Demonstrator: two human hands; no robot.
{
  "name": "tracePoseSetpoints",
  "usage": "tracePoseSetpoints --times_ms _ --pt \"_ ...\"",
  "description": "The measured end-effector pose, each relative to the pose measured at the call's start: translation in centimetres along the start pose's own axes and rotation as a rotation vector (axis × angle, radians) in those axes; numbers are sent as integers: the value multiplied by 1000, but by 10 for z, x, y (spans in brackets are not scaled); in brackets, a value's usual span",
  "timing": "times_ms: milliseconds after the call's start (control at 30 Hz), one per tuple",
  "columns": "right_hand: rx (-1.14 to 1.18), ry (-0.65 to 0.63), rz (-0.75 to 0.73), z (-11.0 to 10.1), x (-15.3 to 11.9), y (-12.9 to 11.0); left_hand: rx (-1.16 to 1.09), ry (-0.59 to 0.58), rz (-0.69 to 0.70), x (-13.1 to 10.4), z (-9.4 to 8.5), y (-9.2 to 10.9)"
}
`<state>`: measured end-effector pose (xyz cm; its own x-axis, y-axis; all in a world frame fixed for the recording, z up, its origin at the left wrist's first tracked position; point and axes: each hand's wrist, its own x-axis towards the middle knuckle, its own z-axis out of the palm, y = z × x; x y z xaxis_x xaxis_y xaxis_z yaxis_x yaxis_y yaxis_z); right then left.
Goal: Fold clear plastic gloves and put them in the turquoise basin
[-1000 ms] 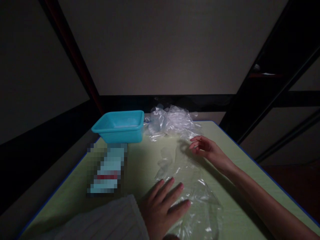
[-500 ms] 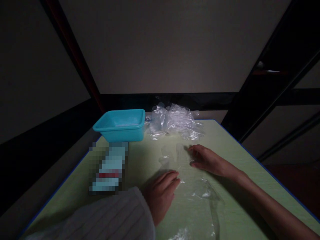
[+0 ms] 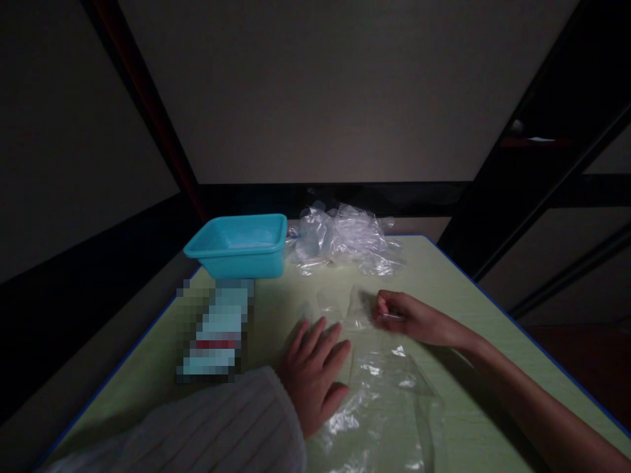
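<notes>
A clear, thin plastic glove lies spread on the pale green table, its finger parts pointing away from me. My left hand rests palm down at the glove's left side, fingers spread. On the right, my right hand is closed in a pinch on the edge of the plastic glove, near its finger parts. A crumpled heap of clear plastic gloves sits at the table's far edge.
A turquoise basin stands at the far left of the table. In front of it lies a pixelated flat object. A wall rises right behind the table.
My left hand has spread its fingers flat. My right hand has gone from open to pinched on the plastic, which has shifted and wrinkled slightly.
</notes>
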<state>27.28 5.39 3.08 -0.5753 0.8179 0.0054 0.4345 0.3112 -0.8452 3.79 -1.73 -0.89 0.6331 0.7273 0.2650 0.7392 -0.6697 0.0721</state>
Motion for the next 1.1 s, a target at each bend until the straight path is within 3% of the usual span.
tracePoseSetpoints --times_ms 200,600,967,1033,1100 --pt "267 -53 60 0 0 -2 21 -22 -56 -1 0 0" --pt "294 292 94 -23 4 9 29 -38 -69 -2 0 0" --pt "94 546 74 -42 -1 7 69 46 -96 -4 6 -7" --pt "-18 541 83 -44 -2 7 97 62 -126 -2 8 -13" --pt "-105 442 102 -43 -3 6 119 94 -148 1 7 -18"
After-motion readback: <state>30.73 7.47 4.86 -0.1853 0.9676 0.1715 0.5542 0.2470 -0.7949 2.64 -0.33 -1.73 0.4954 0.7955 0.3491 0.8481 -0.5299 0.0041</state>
